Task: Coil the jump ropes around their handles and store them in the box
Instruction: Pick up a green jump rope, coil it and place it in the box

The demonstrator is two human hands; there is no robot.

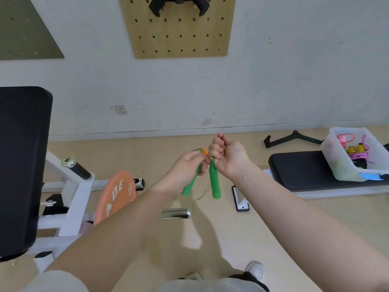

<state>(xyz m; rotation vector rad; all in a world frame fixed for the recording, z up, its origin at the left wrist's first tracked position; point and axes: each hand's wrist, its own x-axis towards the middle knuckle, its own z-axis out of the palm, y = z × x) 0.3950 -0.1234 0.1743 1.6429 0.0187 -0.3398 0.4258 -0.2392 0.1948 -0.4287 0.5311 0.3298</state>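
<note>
While left hand [187, 163] grips one, green handles [214, 182] hang below hands.

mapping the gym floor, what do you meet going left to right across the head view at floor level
black padded seat → orange weight plate → left green handle → right green handle → black bench pad → clear box

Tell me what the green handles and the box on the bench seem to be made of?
The green handles look like molded plastic: one flat colour, smooth tapered shape, a slight sheen. The box seems to be frosted, translucent plastic; the pink rope inside shows dimly through its wall. The bench pad looks like black matte vinyl or leather, though that is less certain.
</note>
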